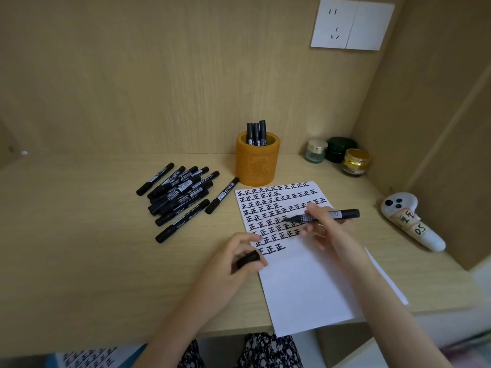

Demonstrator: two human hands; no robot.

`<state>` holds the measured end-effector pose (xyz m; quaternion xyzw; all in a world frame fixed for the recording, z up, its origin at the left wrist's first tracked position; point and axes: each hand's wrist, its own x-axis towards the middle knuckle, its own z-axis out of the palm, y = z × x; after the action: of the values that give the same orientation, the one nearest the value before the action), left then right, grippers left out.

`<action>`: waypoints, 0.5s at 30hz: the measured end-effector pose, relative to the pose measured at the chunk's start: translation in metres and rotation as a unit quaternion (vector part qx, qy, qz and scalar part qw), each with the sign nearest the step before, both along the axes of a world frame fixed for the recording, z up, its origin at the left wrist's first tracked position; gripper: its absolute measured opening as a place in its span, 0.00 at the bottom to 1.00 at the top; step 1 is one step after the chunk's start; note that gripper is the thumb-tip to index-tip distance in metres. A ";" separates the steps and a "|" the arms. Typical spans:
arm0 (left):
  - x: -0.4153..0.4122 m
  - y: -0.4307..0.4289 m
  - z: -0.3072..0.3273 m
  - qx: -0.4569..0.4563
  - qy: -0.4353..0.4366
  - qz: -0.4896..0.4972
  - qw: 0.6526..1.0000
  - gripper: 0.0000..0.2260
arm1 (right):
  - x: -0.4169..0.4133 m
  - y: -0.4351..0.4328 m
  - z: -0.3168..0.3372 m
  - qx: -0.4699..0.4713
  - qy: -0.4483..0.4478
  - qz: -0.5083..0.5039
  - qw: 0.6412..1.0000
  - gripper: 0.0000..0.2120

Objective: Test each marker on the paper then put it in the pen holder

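Note:
A white sheet of paper (305,285) lies on the wooden desk, its upper half covered with rows of black written characters. My right hand (318,224) grips an uncapped black marker (342,214) over the written rows, tip pointing left. My left hand (236,256) holds the marker's black cap (248,258) at the paper's left edge. An orange pen holder (257,162) stands behind the paper with three black markers (256,134) upright in it. A pile of several capped black markers (180,195) lies to the left of the paper.
Three small jars (337,155) stand in the back right corner. A white controller with a handwritten label (411,221) lies at the right by the side wall. A wall socket (352,25) sits above. The desk's front edge (159,341) runs just below my forearms.

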<state>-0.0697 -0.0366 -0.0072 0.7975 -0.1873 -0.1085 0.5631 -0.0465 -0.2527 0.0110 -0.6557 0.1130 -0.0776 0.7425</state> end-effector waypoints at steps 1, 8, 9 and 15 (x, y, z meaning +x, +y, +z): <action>0.000 0.000 0.000 -0.005 0.004 -0.002 1.000 0.13 | 0.001 0.000 -0.003 -0.033 0.005 -0.008 0.999 0.14; 0.001 -0.001 -0.003 0.013 0.004 -0.003 1.000 0.12 | 0.002 0.012 -0.008 -0.085 -0.029 -0.033 0.995 0.06; 0.001 -0.001 -0.003 0.018 0.005 -0.003 1.000 0.12 | 0.002 0.012 -0.009 -0.087 -0.039 -0.029 0.995 0.08; 0.000 -0.002 -0.004 0.029 0.006 -0.010 1.000 0.11 | 0.002 0.012 -0.021 -0.160 -0.038 -0.080 0.983 0.15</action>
<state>-0.0697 -0.0383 -0.0117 0.8108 -0.1883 -0.1245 0.5400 -0.0440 -0.2402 -0.0099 -0.7514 0.1234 -0.1787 0.6230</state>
